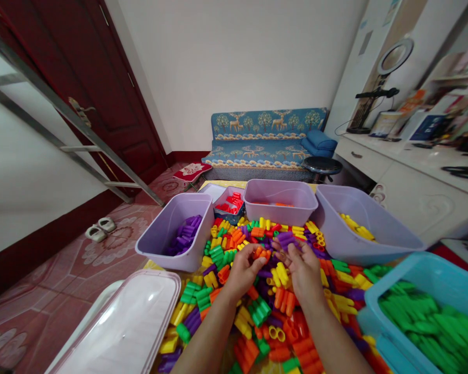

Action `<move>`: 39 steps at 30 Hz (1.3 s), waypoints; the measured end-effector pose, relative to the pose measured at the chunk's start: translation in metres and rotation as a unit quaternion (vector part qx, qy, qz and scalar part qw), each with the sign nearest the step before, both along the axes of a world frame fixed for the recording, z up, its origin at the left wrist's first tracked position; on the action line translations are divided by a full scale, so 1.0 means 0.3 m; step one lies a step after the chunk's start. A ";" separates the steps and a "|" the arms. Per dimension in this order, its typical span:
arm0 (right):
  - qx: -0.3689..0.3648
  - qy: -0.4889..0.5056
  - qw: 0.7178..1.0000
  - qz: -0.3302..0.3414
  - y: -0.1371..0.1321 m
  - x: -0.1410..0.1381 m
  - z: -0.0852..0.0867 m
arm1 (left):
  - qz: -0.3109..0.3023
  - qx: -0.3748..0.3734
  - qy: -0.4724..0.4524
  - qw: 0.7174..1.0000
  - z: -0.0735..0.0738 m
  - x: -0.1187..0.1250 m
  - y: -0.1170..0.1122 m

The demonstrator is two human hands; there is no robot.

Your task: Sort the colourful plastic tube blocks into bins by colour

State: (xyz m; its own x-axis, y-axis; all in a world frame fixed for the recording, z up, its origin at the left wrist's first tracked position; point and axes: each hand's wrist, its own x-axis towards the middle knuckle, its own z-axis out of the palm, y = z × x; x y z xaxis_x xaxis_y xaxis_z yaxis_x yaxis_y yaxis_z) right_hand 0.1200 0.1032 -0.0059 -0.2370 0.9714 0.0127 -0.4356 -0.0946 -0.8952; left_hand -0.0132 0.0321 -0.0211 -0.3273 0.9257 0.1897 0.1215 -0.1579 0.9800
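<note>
My left hand (242, 271) is closed on an orange plastic tube piece (261, 253) at its fingertips. Close beside it, my right hand (303, 264) grips a purple plastic tube piece (286, 239) made of joined ridges. Beneath both hands spreads a loose heap of similar pieces in orange, yellow, green, purple and red. A yellow piece (282, 273) lies just under my right palm. The pile hides most of the yellow table cover.
Around the heap stand a lilac bin (150, 249) with purple pieces, a small box (239, 214) of red ones, a lilac bin (281, 210) with some orange, another (378, 252) with yellow, and a blue bin (393, 332) of green. A lid (120, 322) lies front left.
</note>
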 end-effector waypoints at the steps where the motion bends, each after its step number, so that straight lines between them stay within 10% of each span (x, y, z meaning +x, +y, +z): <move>1: -0.008 0.011 1.000 -0.016 0.004 0.005 0.008 | 0.005 -0.001 0.004 1.000 -0.002 0.000 0.001; 14: 0.177 -0.294 0.938 -0.050 -0.004 0.006 -0.023 | 0.005 0.015 -0.050 0.999 0.009 0.008 -0.003; 39: 0.210 -0.266 0.938 0.066 -0.028 0.000 -0.034 | -0.006 0.025 -0.178 0.984 -0.012 -0.004 0.019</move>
